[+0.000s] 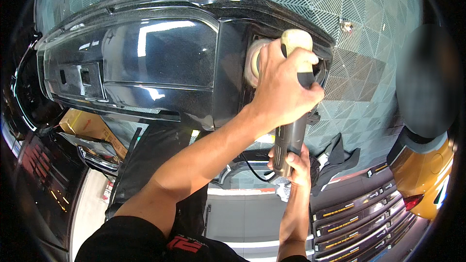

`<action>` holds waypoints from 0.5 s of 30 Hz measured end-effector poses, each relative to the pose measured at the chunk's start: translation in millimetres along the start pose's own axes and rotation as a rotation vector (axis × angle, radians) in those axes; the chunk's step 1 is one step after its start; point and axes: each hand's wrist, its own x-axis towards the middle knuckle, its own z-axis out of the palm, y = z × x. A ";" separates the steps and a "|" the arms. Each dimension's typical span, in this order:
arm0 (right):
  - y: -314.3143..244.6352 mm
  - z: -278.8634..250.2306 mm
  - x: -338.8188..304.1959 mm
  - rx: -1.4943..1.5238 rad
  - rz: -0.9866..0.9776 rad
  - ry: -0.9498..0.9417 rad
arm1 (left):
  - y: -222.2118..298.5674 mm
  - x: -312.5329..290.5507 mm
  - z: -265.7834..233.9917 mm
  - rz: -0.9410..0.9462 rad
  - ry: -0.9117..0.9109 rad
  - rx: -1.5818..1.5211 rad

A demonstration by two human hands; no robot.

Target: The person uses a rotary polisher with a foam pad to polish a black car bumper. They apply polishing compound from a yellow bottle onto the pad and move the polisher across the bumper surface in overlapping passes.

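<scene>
The polisher (291, 136) is at the right end of the black panel (160, 51). The left grip (284, 85) clasps its head (297, 43); the right grip (300, 167) holds its rear body (280, 159). The polisher is probably heavy and rigid: support both ends. The glossy panel appears slippery.

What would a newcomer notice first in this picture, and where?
First, probably, the large glossy black panel across the upper middle. Next, the dark power tool over its right end, held by the left hand near its front and the right hand at its rear. A yellow-orange car stands out at the right edge.
</scene>
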 end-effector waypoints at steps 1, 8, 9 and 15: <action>1.3 -3.1 5.1 -0.005 0.004 -0.027 | 0.4 4.5 0.0 0.043 0.033 0.064; 21.9 -9.7 -14.4 0.024 0.043 -0.049 | -2.5 -20.3 -2.1 0.013 -0.090 0.001; 32.9 -16.2 -21.4 0.059 0.043 -0.044 | -0.6 -29.0 -2.6 0.015 -0.102 0.009; 77.0 -16.6 -50.8 0.014 0.007 0.037 | 4.0 -81.1 -19.4 -0.040 -0.218 0.042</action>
